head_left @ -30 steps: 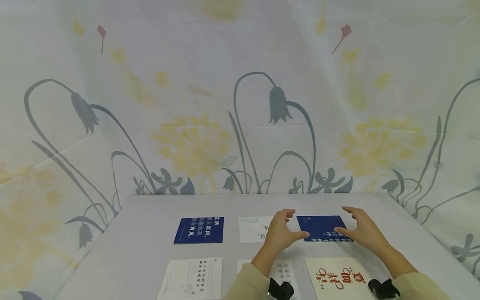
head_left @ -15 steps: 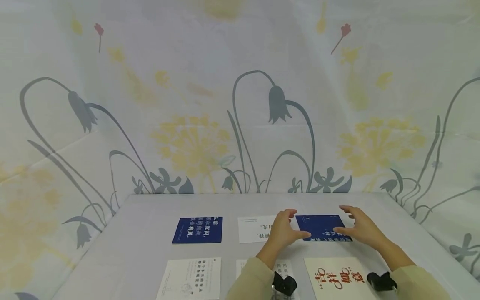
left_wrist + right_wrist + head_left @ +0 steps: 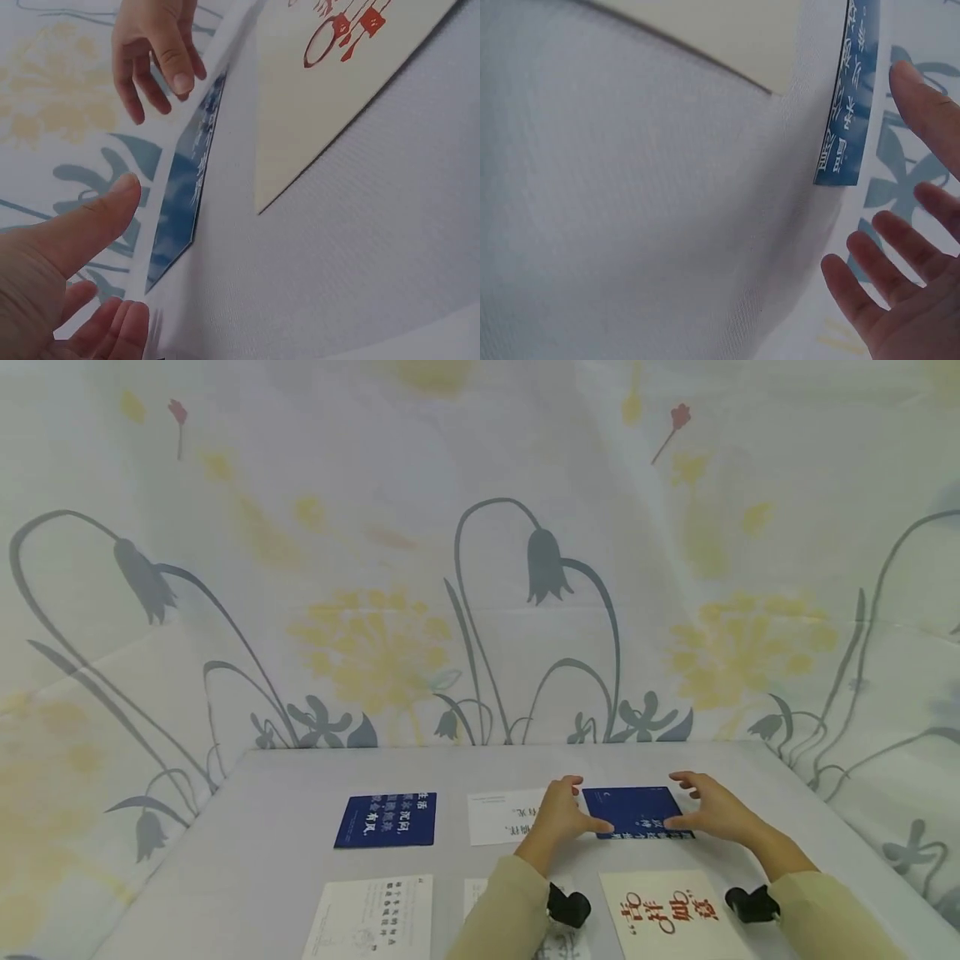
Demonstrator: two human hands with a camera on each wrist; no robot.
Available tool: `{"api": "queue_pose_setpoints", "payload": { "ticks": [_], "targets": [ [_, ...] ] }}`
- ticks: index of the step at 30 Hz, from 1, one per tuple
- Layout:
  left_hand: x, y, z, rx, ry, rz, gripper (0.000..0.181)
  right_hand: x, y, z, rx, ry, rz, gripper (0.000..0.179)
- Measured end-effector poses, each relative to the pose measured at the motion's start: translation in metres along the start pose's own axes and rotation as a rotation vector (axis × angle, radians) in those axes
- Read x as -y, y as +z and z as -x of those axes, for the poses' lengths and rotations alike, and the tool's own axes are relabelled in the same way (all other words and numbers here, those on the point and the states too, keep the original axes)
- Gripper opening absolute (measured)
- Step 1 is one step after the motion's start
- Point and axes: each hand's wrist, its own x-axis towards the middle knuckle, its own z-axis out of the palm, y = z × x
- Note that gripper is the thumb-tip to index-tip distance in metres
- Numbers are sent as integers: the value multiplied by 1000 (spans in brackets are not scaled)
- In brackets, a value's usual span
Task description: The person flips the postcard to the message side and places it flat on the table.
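My left hand and right hand, both loose and holding nothing, flank the blue card at far right — likely light, stiffish and slick (it shines) — best pinched by its side edges.

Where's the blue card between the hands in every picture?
Head: blue card, right of centre, lower half.
Left wrist: blue card, left of centre, slanting.
Right wrist: blue card, upper right, cut off by the top edge.
Shared landmark: cream card, in all three.
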Motion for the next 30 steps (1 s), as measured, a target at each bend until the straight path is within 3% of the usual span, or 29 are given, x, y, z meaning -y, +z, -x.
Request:
{"api": "queue_pose_setpoints", "payload": {
  "ticks": [7,18,24,30],
  "targets": [
    [5,1,-7,32,-89,15,80,-5,-2,-2,61,64,-20,88],
    [4,-5,-14,113,-121,-106,71,-8,-2,-7,135,164,-40,77],
    [3,-4,-14,84,-124,-120,68,-6,-2,-6,142,195,-103,73],
    [-1,-3,-14,64,-113,-140,63,-15,1,-7,153,149,-184,72]
  ]
}}
